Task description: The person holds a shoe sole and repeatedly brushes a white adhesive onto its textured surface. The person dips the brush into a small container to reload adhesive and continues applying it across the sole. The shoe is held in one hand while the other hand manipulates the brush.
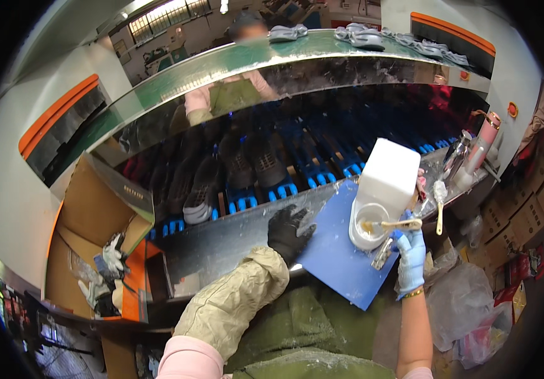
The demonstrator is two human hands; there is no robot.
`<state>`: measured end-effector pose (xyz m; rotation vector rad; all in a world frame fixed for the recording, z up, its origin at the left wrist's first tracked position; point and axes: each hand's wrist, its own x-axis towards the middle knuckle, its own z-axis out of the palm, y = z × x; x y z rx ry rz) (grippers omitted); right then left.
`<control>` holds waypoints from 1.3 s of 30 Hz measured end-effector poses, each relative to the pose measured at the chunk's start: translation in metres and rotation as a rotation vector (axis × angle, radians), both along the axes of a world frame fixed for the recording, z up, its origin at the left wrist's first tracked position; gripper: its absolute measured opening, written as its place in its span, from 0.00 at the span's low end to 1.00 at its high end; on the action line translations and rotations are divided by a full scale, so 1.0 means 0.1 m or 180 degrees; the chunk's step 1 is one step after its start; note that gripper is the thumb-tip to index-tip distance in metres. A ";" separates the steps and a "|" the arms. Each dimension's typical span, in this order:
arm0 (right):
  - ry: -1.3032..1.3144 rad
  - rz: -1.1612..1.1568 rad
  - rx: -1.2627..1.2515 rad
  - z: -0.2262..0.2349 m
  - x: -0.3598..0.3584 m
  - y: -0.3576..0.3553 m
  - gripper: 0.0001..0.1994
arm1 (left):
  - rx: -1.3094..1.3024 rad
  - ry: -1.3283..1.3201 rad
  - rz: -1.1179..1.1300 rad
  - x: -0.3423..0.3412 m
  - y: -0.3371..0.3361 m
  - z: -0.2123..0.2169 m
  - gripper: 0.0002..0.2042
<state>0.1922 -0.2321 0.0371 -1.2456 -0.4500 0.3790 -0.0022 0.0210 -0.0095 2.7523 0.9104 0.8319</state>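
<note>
Black-gloved left hand (289,234) was over grey metal bench (237,243), grip loosely spread. Light-blue-gloved right hand (411,256) was at wooden-handled brush (403,224) across round white cup (368,242); grip couldn't be told.

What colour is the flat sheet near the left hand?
The flat sheet is blue; it shows in the head view.

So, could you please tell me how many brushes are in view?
2: one brush reaches into the white tub by the right hand; another brush lies further right, near the pink bottle. More may be hidden.
</note>
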 end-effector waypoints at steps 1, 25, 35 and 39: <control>-0.0041 -0.0008 0.0005 0.02 -0.02 0.02 0.25 | -0.0174 0.0021 0.0162 0.04 0.16 0.07 0.29; -0.0645 -0.0435 -0.0803 -0.01 -0.41 -0.11 0.12 | 0.0036 0.0839 -0.0153 -0.54 1.34 0.70 0.36; -0.1262 -0.0250 -0.1021 0.15 -0.54 0.06 0.13 | 0.0204 0.1601 -0.0947 -2.50 0.17 0.74 0.26; -0.2662 -0.0180 -0.1506 0.21 -0.34 0.17 0.10 | 0.0517 0.1183 -0.1253 -2.52 -0.06 0.68 0.25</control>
